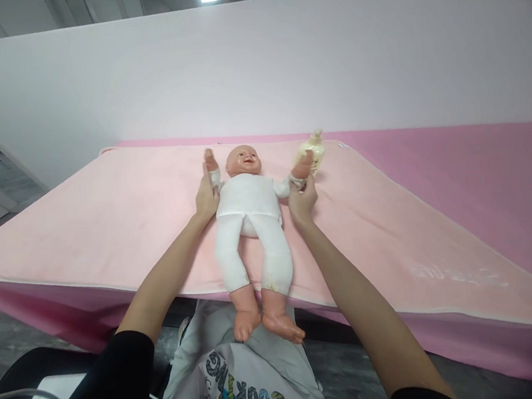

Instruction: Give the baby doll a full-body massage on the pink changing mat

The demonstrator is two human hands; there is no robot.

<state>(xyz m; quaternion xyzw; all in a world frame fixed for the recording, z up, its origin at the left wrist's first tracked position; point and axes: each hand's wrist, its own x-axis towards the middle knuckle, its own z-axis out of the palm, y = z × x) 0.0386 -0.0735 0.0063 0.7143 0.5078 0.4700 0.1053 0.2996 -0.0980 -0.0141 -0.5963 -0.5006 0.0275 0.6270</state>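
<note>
We have both hands at the doll point(251, 198), which lies face up on the pink towel point(152, 213) over the bench point(494, 171), its feet jutting past the front edge above our apron point(248, 380). Our right hand point(303, 200) pinches one arm by the cuff; our left hand point(208, 197) lies against the other, fingers partly hidden, so we cannot tell how tightly it closes. A pump bottle point(317, 147) stands upright just behind the doll's raised hand on our right.
</note>
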